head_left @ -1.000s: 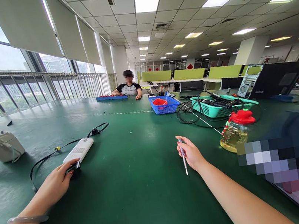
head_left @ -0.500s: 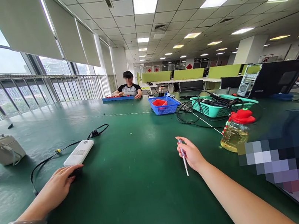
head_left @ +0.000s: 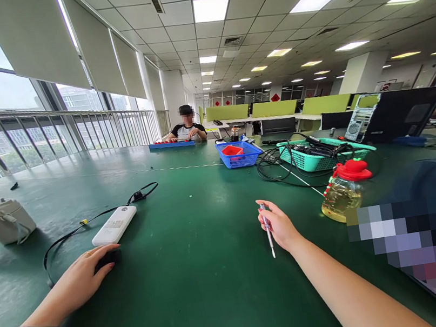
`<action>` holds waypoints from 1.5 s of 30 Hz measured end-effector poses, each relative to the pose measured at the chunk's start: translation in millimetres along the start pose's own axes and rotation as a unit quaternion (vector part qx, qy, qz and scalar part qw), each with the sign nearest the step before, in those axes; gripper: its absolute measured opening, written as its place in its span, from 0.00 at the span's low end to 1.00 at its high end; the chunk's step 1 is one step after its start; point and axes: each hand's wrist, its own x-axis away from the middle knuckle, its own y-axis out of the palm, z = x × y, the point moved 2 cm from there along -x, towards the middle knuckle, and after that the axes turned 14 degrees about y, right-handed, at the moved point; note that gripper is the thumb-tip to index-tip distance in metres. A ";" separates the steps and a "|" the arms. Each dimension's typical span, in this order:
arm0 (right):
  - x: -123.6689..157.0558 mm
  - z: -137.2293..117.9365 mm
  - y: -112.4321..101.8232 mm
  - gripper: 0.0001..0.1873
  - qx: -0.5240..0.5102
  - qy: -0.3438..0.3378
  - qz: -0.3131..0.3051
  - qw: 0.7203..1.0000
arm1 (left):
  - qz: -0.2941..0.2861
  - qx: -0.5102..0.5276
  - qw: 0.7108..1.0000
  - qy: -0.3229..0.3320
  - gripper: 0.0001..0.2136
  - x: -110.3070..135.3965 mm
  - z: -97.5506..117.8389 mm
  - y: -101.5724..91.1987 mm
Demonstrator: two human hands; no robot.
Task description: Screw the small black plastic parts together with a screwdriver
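My right hand (head_left: 279,225) is closed around a thin screwdriver (head_left: 268,231), its metal tip pointing down toward me above the green table (head_left: 199,254). My left hand (head_left: 82,274) lies low on the table with its fingers curled over a small black plug (head_left: 107,256) at the near end of a white power strip (head_left: 114,225). A black cable (head_left: 87,220) runs from the strip.
A jar of yellow liquid with a red lid (head_left: 345,191) stands right of my right hand. Behind it are a teal basket of cables (head_left: 315,154), a blue basket (head_left: 239,154) and an open computer case (head_left: 393,114). A white appliance (head_left: 2,217) sits left. A person (head_left: 188,127) sits at the far end.
My left hand has drawn back slightly toward me with the black plug, leaving a gap to the white power strip. My right hand has stayed in place.
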 end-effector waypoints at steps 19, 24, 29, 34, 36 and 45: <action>-0.6 0.0 0.2 0.22 0.000 0.006 -0.003 1.000 | -0.068 0.120 0.972 0.190 0.16 -18.3 141.1 -34.9; -1.7 1.9 -1.0 0.21 -0.012 0.006 -0.004 1.000 | -0.175 0.338 0.872 0.310 0.16 -43.4 238.5 -29.1; -0.3 0.2 0.5 0.22 -0.025 0.001 0.004 1.000 | -0.157 0.369 0.840 0.365 0.16 -82.0 286.3 0.8; 0.7 -2.1 2.9 0.23 -0.044 0.017 0.002 0.999 | -0.091 0.222 0.892 0.383 0.15 -110.1 285.7 25.7; 0.9 -2.4 3.1 0.22 -0.050 0.019 0.006 0.999 | -0.080 0.227 0.900 0.362 0.15 -114.7 279.7 33.2; 8.4 -3.8 3.3 0.23 -0.059 0.037 0.020 0.997 | -0.044 0.229 0.921 0.313 0.16 -113.2 258.7 55.4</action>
